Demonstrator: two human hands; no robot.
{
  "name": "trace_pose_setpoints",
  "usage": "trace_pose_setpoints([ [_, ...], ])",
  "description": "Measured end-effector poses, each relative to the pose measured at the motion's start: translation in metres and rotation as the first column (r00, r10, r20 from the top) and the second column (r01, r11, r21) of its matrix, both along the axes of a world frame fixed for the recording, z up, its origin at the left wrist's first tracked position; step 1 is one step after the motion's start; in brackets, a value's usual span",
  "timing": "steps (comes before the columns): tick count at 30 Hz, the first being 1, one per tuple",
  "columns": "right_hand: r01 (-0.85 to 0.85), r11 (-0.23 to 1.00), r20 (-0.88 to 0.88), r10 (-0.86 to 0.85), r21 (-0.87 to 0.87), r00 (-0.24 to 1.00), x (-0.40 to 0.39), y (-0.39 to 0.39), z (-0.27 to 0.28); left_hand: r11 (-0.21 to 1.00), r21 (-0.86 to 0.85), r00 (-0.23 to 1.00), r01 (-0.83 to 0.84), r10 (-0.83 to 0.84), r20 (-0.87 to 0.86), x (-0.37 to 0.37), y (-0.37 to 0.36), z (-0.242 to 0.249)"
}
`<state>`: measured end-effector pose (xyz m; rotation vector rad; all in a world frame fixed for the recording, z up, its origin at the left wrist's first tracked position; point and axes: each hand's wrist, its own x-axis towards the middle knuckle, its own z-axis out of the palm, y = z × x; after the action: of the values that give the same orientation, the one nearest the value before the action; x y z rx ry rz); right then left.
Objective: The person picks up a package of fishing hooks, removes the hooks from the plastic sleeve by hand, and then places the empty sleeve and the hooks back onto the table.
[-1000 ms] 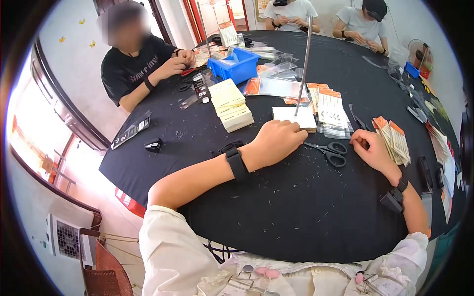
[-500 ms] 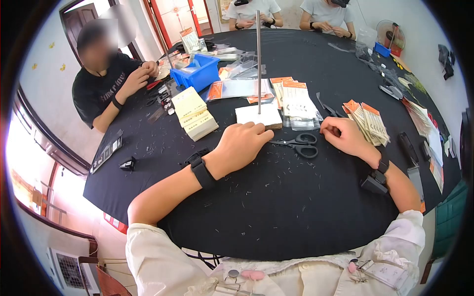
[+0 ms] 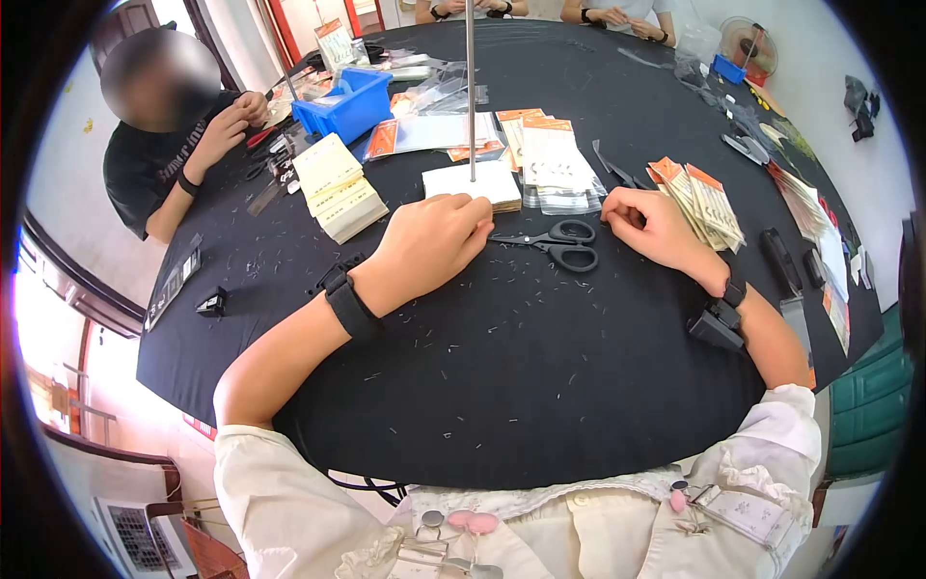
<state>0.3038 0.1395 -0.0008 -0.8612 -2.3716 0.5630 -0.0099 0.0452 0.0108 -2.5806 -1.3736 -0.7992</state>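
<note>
My left hand (image 3: 431, 243) rests on the black table as a loose fist, knuckles up, just below a white paper stack (image 3: 490, 185) with a metal rod (image 3: 471, 96) rising at it. Nothing shows in its fingers. Black scissors (image 3: 564, 242) lie between my hands, their tips beside my left fingers. My right hand (image 3: 661, 230) is curled loosely at the handles' right, thumb and forefinger bent round, with nothing visible inside. Above it lie packets with orange tops (image 3: 702, 201); more packets (image 3: 555, 159) are beside the white stack.
Yellowish card stacks (image 3: 338, 188) and a blue bin (image 3: 347, 106) stand left. A person (image 3: 183, 145) handles something beyond them; two others' hands show at the far edge. A stapler-like black tool (image 3: 779, 262) lies right, a small black object (image 3: 211, 302) left.
The view has tilted down and shifted right, so the table's things appear higher and further left. Both my hands keep about the same places beside the scissors.
</note>
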Motion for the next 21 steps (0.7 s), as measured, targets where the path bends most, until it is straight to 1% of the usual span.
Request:
trace_pose_setpoints([
  [1,-0.008,1.000,-0.003,0.008,-0.001,1.000,0.0004,0.0013,-0.0017,1.000,0.002,1.000,0.002,-0.002,0.002,0.0002,-0.0002,0.0003],
  [3,-0.013,1.000,-0.003,0.013,-0.002,1.000,0.0010,0.0012,0.0002,0.996,0.073,0.998,0.050,-0.048,-0.028,0.0014,-0.0014,-0.0003],
  [5,-0.012,0.999,0.054,0.013,-0.032,0.998,0.0011,-0.0008,0.0032,0.998,0.058,0.998,0.038,-0.035,-0.053,0.0001,-0.0022,0.0010],
  [8,0.004,1.000,0.072,-0.002,-0.028,0.997,0.0009,-0.0014,0.0038,0.999,0.033,0.996,0.015,-0.012,-0.091,-0.0008,-0.0021,0.0021],
  [9,0.001,1.000,0.071,0.001,-0.029,0.998,0.0003,-0.0008,0.0022,1.000,0.025,0.995,0.006,-0.004,-0.100,-0.0014,-0.0021,0.0025],
  [11,-0.013,1.000,-0.002,0.013,-0.019,1.000,0.0007,0.0014,-0.0012,0.999,0.036,0.996,0.016,-0.012,-0.087,-0.0014,-0.0013,0.0033],
  [13,-0.017,1.000,-0.003,0.017,-0.021,1.000,0.0013,0.0013,-0.0026,0.999,0.040,0.997,0.027,-0.024,-0.070,-0.0004,-0.0020,0.0013],
  [15,-0.019,1.000,-0.003,0.019,-0.017,1.000,0.0008,0.0020,-0.0014,0.995,0.084,0.995,0.046,-0.038,-0.093,0.0000,-0.0012,-0.0009],
  [18,-0.003,1.000,0.014,0.003,0.000,1.000,0.0009,0.0009,-0.0005,0.994,0.102,0.994,0.046,-0.036,-0.101,0.0017,-0.0025,0.0005],
  [21,-0.009,1.000,0.002,0.009,-0.011,1.000,0.0019,0.0032,-0.0032,0.991,0.121,0.996,0.064,-0.055,-0.075,0.0008,-0.0014,-0.0001],
])
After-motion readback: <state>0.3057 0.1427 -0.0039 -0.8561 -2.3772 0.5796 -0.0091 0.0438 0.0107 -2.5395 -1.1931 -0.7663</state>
